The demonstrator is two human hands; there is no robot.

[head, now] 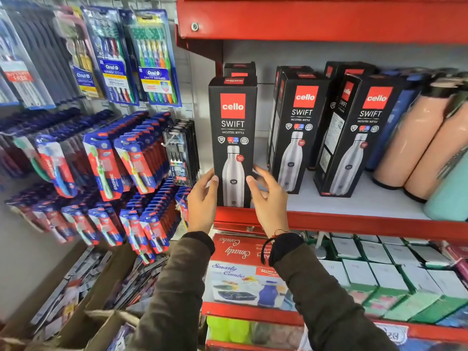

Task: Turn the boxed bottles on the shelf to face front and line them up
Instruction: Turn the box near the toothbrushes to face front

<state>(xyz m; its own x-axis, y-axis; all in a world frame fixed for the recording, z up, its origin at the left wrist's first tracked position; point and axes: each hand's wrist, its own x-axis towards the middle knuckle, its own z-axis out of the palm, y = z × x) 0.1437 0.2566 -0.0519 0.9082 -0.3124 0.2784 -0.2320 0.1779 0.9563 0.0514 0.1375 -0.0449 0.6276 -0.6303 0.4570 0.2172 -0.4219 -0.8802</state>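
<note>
The front-facing boxed bottle was clamped at its lower edges between the left hand and right hand, fingers wrapped on it.

The tall black cardboard bottle box with red logo stands upright, front facing me, at the shelf's left edge; two similar black boxes stand angled further right.

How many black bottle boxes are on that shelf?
6 show. One front-left box sits between the left hand and right hand, one behind it, two in the middle, two further right. More may hide behind.
</note>
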